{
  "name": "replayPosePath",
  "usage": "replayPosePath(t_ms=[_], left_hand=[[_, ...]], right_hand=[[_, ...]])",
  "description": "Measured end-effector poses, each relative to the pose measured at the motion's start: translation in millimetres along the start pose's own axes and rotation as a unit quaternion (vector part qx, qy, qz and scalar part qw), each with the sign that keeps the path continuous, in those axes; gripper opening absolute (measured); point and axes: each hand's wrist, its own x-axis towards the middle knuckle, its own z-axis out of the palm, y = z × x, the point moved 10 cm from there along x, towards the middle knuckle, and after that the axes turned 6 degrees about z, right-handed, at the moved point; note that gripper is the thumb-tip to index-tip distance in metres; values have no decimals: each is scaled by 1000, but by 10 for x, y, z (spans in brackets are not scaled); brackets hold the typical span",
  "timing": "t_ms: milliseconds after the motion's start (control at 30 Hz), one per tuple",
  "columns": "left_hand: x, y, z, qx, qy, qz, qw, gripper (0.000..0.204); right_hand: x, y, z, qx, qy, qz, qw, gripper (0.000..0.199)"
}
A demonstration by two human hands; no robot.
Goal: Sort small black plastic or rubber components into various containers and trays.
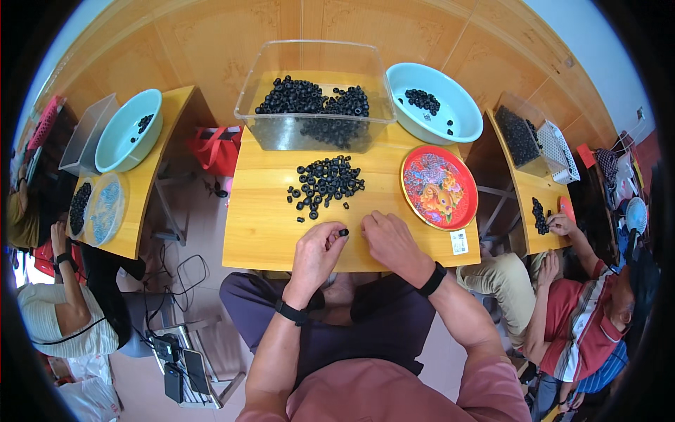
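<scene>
The left hand (316,250) pinches a small black ring (343,232) between thumb and fingertips, lifted just off the wooden tabletop (264,225). The right hand (392,243) rests beside it with fingers curled down onto the tabletop, knuckles up; whether it grips anything underneath cannot be told. Both wrists wear dark bands. Just beyond the pinched ring lies a loose pile of black rings (325,181), spread flat on the tabletop, with a few strays at its near edge. Past that pile stands a clear plastic tub (313,95) holding many more black rings heaped across its bottom. To the right of the pile sits a round red tray with a patterned face (439,187), and beyond the tray, next to the tub, a pale blue basin (434,102) holds a handful of rings. Left of the pile, across a gap, another tabletop (144,176) carries a second pale blue basin (129,130). Right of the red tray, a person in a red striped shirt (587,316) works at a neighbouring table.
</scene>
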Motion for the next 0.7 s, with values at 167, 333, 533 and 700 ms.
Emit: replayPosePath(t_ms=[167,333,533,700], left_hand=[[-4,-18,-2,-1,3,-4,1000,18],[2,6,6,-2,4,10,1000,18],[7,26,8,1,-2,14,1000,20],[-14,25,5,-5,-4,26,1000,21]], right_hand=[[28,7,-37,41,8,10,999,9],[28,138,-56,345,-31,134,928,15],[78,52,-24,311,-54,142,938,16],[88,78,73,359,-78,145,919,13]])
